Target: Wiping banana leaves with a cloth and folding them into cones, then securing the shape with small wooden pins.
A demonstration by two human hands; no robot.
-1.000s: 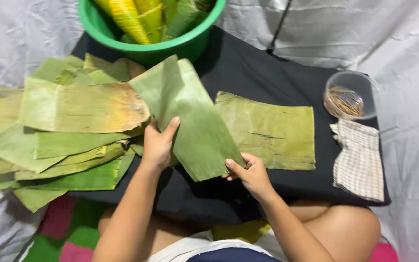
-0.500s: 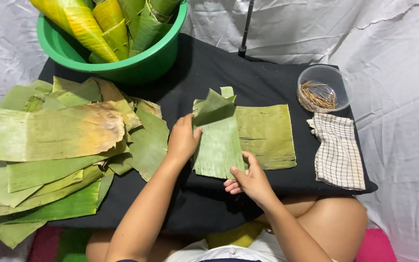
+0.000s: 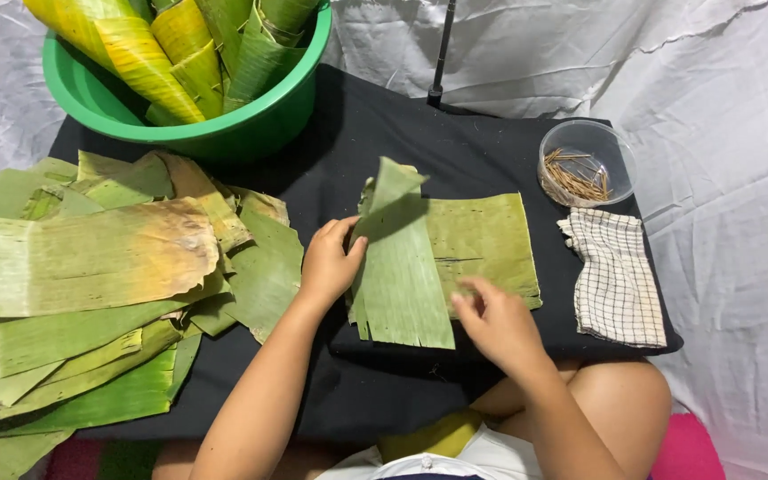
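Many flat leaf strips [image 3: 91, 293] lie heaped at the left of the black cloth-covered surface [image 3: 384, 133], long and ribbed, green going yellow and brown at the edges. Behind them a round green plastic tub [image 3: 224, 129] holds rolled leaves [image 3: 180, 44], glossy and streaked yellow.

The left hand [image 3: 331, 262] comes in from below with the forearm slanting up to the right. Its fingers curl over the left edge of a narrow leaf piece [image 3: 402, 276], thumb toward the top, so its grip is closed lightly on that edge. This piece is matte green with fine parallel veins and a ragged lower edge; its top end lifts and bends off the surface. It lies across the left part of a wider rectangular leaf sheet [image 3: 491, 240], which rests flat at the middle of the surface.

The right hand [image 3: 495, 320] hovers palm down at the lower edge of the sheet, fingers spread and loosely bent; it is blurred, and seems to hold nothing, though a fingertip may touch the leaf.

Further right stand a clear round container of thin wooden sticks [image 3: 584, 164] and, just below it, a folded checked cloth [image 3: 615, 276].
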